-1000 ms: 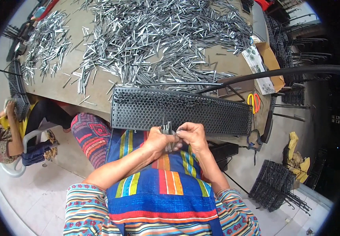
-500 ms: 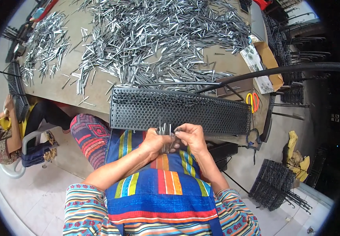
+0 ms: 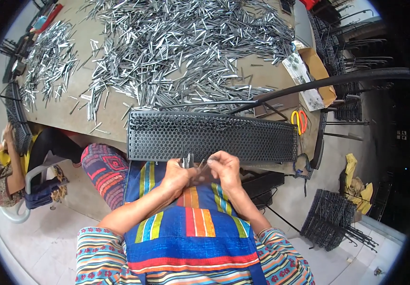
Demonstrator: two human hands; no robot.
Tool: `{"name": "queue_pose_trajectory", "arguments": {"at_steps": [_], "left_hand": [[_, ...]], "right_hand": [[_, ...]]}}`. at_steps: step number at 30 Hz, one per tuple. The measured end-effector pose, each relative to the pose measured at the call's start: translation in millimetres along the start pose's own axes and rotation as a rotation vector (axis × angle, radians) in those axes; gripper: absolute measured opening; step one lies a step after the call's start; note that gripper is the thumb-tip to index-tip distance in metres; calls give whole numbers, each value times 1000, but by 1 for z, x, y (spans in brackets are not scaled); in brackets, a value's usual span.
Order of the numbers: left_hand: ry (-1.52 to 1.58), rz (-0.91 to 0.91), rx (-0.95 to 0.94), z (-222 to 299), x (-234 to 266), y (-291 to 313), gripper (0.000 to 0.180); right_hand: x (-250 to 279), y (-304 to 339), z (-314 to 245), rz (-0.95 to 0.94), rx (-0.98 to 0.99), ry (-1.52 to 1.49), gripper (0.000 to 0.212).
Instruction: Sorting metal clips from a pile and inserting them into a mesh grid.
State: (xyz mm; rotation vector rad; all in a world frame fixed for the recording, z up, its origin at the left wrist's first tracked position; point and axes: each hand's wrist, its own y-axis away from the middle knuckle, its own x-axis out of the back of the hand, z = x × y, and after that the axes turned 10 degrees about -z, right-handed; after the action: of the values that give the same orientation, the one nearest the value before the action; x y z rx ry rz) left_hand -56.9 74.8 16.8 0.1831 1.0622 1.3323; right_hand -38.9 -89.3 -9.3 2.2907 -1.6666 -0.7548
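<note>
My left hand [image 3: 176, 176] is closed round a small bundle of thin grey metal-looking strips [image 3: 186, 160], their ends sticking up above the thumb. Just to its right, my right hand [image 3: 226, 169] pinches a thin strip [image 3: 203, 164] between thumb and fingers; motion blurs it. Both hands are over my lap, at the near edge of a long black perforated panel [image 3: 209, 140]. Dark tufts or strip ends crowd the panel's far rows. Beyond it, a large heap of loose strips [image 3: 167, 52] covers much of the table [image 3: 84, 114].
A black curved bar [image 3: 338, 78] rises from behind the panel to the right. Scissors with yellow and orange handles [image 3: 299, 122] lie by its right end, near an open cardboard box [image 3: 316, 71]. At left sits another person [image 3: 5, 166]. Black racks [image 3: 330, 218] stand on the right floor.
My right hand has drawn slightly away from the bundle, a thin strip between its fingers. The strips in my left hand stand closer together. The whole view has shifted a little.
</note>
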Motion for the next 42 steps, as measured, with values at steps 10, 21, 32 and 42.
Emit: {"name": "queue_pose_trajectory", "arguments": {"at_steps": [10, 21, 32, 42], "left_hand": [[-262, -269, 6, -33, 25, -3, 20], [-270, -242, -51, -16, 23, 6, 20], [-12, -95, 49, -6, 17, 3, 16], [86, -53, 79, -8, 8, -7, 14]], "right_hand": [[57, -40, -32, 351, 584, 280, 5], [58, -50, -39, 403, 719, 666, 5], [50, -57, -45, 374, 780, 917, 8], [40, -51, -46, 421, 536, 945, 9]]}}
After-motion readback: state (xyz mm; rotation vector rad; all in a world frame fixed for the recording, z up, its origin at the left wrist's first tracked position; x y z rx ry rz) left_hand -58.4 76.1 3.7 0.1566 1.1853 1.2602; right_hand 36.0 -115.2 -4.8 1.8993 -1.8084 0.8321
